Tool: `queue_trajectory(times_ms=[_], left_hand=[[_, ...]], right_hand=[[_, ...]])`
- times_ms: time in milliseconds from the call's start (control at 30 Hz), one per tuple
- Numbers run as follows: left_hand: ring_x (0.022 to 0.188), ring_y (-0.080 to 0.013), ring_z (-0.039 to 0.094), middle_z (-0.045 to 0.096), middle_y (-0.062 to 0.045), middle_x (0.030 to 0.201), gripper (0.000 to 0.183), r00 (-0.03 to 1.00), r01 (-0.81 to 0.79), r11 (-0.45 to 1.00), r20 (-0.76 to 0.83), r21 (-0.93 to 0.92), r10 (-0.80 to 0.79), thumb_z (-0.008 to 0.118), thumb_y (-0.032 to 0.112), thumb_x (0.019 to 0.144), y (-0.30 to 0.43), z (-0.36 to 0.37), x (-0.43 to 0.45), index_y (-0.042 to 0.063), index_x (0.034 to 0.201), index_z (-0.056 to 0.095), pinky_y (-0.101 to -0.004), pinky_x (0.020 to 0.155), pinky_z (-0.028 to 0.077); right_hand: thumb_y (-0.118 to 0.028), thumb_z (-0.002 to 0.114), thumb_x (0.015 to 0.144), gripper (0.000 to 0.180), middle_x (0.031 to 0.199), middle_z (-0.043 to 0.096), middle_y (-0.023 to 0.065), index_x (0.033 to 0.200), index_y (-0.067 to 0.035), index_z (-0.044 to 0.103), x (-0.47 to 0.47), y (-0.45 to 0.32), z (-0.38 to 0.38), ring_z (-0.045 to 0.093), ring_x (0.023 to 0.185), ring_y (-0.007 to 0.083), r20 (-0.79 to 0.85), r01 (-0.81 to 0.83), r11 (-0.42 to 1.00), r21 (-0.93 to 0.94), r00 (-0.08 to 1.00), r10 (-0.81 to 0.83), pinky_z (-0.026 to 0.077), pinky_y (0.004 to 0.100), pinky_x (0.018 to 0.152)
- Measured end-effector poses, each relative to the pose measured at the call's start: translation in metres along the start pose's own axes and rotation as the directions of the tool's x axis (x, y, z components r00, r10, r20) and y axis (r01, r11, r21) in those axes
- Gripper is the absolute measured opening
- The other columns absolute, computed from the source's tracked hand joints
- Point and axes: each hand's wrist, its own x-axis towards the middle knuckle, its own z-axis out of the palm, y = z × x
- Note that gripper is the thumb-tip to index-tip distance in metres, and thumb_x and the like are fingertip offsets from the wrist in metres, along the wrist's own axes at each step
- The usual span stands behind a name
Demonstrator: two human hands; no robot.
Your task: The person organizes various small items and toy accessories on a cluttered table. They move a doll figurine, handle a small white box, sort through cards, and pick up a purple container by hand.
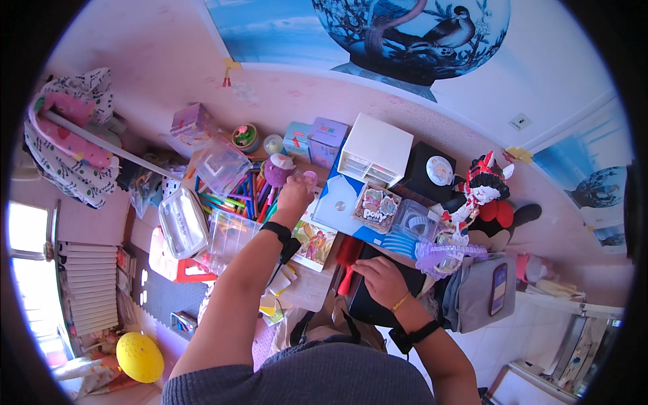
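Observation:
My left hand [295, 196] reaches over the desk beside a purple fluffy toy [277, 171] and a small pink round item [310, 178]; whether its fingers hold the pink item cannot be told. Coloured pens [251, 196] lie heaped just left of that hand, and an illustrated book [316, 242] lies below it. My right hand [378, 277] is at the desk's near side, its fingertips by the red handle of a brush [346, 282]; a firm hold on it is not plain. The brush's red head [349, 250] points away from me.
A white drawer box [375, 148] stands at the back on a blue surface, with a pony-themed box [375, 208] before it. Clear plastic boxes [221, 164] and a metal tin [183, 223] are at left. Right are a doll [483, 185] and folded clothes with a phone [498, 289].

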Motion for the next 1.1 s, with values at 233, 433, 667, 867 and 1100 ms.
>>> queue_trajectory(times_ms=[233, 433, 667, 867, 1100], left_hand=[[0.096, -0.0425, 0.069, 0.058, -0.026, 0.114, 0.053, 0.997, 0.054, 0.987, -0.044, -0.153, -0.061, 0.080, 0.030, 0.085, -0.001, -0.013, -0.045, -0.006, 0.118, 0.059, -0.0466, 0.084, 0.060], [0.095, -0.0436, 0.069, 0.059, -0.025, 0.115, 0.050, 0.975, 0.045, 0.960, -0.198, -0.276, -0.103, 0.080, 0.031, 0.086, 0.003, -0.030, -0.087, -0.003, 0.118, 0.062, -0.0495, 0.083, 0.059], [0.100, -0.0447, 0.066, 0.061, -0.025, 0.114, 0.054, 0.915, -0.005, 0.949, -0.384, -0.314, -0.122, 0.083, 0.023, 0.083, 0.013, -0.075, -0.131, -0.003, 0.125, 0.060, -0.0495, 0.084, 0.057], [0.097, -0.0353, 0.067, 0.062, -0.020, 0.115, 0.058, 0.913, 0.003, 0.933, -0.380, -0.359, -0.149, 0.085, 0.022, 0.082, 0.043, -0.126, -0.164, -0.002, 0.130, 0.060, -0.0430, 0.084, 0.058], [0.100, -0.0350, 0.068, 0.061, -0.020, 0.120, 0.059, 0.873, -0.270, 0.887, -0.483, -0.375, 0.062, 0.087, 0.015, 0.080, 0.108, -0.150, -0.184, -0.002, 0.129, 0.060, -0.0400, 0.085, 0.059]], right_hand=[[0.003, 0.065, 0.082, 0.040, 0.119, 0.071, 0.0082, 0.119, -0.009, 0.073, -0.004, -0.007, 0.001, 0.065, 0.105, 0.0311, 0.021, 0.049, 0.998, 0.030, 0.999, -0.050, 0.054, 0.0415, 0.094], [0.000, 0.067, 0.081, 0.035, 0.114, 0.070, 0.0071, 0.114, -0.009, 0.073, -0.004, -0.014, 0.004, 0.066, 0.101, 0.0297, -0.021, 0.128, 0.992, 0.021, 0.992, -0.128, 0.056, 0.0416, 0.090], [0.001, 0.067, 0.082, 0.038, 0.113, 0.070, 0.0072, 0.119, -0.007, 0.070, 0.013, -0.025, -0.001, 0.066, 0.103, 0.0286, -0.090, 0.210, 0.978, -0.011, 0.974, -0.210, 0.055, 0.0411, 0.093], [-0.003, 0.066, 0.093, 0.041, 0.123, 0.068, 0.0122, 0.133, -0.006, 0.061, 0.034, -0.031, -0.012, 0.065, 0.106, 0.0328, -0.126, 0.201, 0.980, -0.002, 0.972, -0.200, 0.053, 0.0431, 0.095], [-0.020, 0.071, 0.098, 0.066, 0.135, 0.063, 0.0198, 0.154, -0.002, 0.042, 0.049, -0.037, -0.024, 0.063, 0.116, 0.0355, -0.215, 0.007, 0.985, 0.175, 0.976, 0.031, 0.051, 0.0428, 0.102]])
